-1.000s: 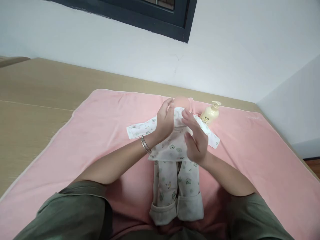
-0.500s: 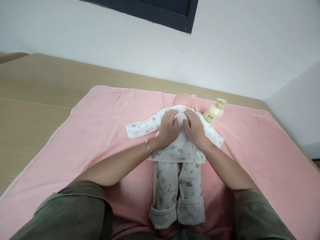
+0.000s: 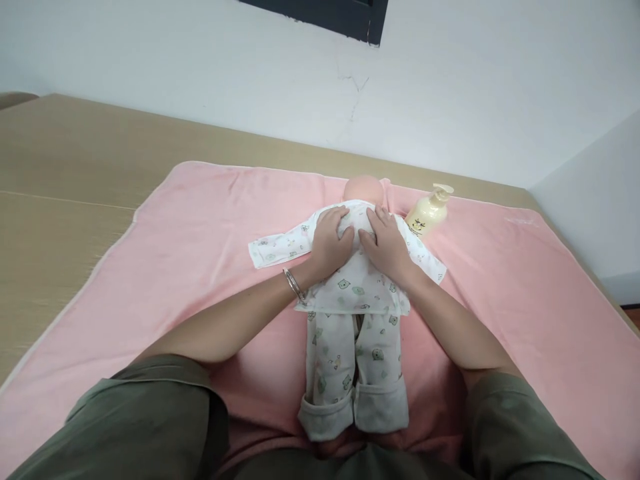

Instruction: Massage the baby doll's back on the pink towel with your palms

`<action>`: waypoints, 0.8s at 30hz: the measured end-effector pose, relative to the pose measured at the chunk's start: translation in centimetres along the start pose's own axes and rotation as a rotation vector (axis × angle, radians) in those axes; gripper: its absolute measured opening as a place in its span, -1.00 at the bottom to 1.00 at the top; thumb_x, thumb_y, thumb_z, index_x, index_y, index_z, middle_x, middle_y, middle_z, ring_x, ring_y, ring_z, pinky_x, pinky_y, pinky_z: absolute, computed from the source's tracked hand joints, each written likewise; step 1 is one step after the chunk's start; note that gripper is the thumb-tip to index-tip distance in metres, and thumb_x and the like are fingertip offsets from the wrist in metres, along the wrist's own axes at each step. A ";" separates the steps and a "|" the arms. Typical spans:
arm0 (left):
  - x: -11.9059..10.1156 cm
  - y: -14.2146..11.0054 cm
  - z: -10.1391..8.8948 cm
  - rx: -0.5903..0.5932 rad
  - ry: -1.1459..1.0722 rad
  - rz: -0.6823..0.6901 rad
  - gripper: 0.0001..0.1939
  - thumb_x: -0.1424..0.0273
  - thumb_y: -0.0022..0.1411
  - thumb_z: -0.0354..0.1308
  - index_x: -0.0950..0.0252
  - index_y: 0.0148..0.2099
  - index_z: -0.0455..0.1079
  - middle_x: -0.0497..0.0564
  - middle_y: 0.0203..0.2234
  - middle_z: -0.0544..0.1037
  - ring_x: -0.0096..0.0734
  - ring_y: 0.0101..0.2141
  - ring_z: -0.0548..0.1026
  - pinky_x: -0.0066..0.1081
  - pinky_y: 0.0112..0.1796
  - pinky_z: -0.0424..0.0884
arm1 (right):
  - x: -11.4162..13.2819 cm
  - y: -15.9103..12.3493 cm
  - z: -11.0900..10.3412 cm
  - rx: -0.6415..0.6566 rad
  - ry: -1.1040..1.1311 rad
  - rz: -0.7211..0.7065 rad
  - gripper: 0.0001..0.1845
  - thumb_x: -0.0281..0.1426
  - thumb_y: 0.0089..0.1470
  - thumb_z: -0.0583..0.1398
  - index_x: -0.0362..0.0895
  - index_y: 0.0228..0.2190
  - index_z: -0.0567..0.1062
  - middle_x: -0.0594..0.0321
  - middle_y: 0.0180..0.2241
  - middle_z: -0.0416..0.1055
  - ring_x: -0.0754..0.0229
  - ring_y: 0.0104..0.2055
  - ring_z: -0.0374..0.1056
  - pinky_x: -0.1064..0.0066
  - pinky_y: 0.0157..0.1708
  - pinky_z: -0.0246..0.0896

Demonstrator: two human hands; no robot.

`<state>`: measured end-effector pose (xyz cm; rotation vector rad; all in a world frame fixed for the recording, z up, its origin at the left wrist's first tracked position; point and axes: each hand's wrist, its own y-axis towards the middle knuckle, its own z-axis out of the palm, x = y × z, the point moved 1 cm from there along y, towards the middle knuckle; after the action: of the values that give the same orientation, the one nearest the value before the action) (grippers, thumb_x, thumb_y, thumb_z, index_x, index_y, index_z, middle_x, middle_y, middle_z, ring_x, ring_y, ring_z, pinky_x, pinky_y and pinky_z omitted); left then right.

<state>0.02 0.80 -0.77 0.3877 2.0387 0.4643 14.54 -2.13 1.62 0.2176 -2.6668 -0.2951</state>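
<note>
A baby doll [image 3: 364, 189] lies on a pink blanket, its bare head pointing away from me. It wears a white printed top [image 3: 367, 290] with the sleeves spread out, and matching trousers [image 3: 333, 353] with turned-up cuffs. My left hand [image 3: 331, 243] rests flat on the left side of the doll's upper body, fingers stretched out. On the right side my right hand [image 3: 387, 243] lies the same way, thumb pointing inward. Both palms touch the top's cloth and neither hand grips anything. The doll's face is not visible.
The pink blanket [image 3: 210, 247] covers much of a wooden table [image 3: 75, 153]. A cream pump bottle [image 3: 429, 212] leans to the right of the doll's head, close to the right sleeve. Behind the table stands a white wall [image 3: 200, 73] with a dark frame [image 3: 345, 17].
The camera view has tipped slightly, so everything sits a little higher. My hands remain on the doll's upper body, with the fingers of the right hand slightly more spread.
</note>
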 end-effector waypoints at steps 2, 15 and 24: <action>0.2 -0.1 0.1 0.003 0.007 0.020 -0.64 0.37 0.20 0.02 0.28 0.02 0.42 0.15 0.04 0.54 -0.11 0.11 0.43 -0.06 0.22 0.30 | 0.4 -0.5 0.1 -0.034 -0.034 0.040 -0.38 -0.28 0.28 -0.02 -0.34 0.27 0.21 -0.22 0.35 0.04 -0.29 0.43 -0.10 -0.32 0.33 -0.16; -0.1 0.1 0.2 0.086 0.139 -0.029 -0.57 0.39 0.21 -0.07 0.31 0.07 0.42 0.13 0.10 0.51 -0.15 0.15 0.39 -0.04 0.27 0.14 | 0.3 -0.1 -0.1 0.035 -0.030 -0.112 -0.42 -0.35 0.29 -0.07 -0.27 0.26 0.26 0.06 0.36 0.10 -0.08 0.44 -0.07 -0.08 0.41 -0.19; -0.2 -0.1 0.4 0.113 0.232 0.007 -0.57 0.39 0.28 -0.14 0.29 0.10 0.40 0.13 0.13 0.47 -0.13 0.19 0.36 -0.02 0.26 0.18 | 3.0 -2.4 -0.1 -0.025 -0.183 -0.077 -0.43 -0.37 0.31 -0.09 -0.31 0.27 0.25 -0.06 0.35 0.11 -0.23 0.42 -0.09 -0.07 0.38 -0.12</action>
<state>0.39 0.71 -0.86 0.4255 2.2963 0.4152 12.21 -5.09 2.38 0.2987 -2.8374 -0.3892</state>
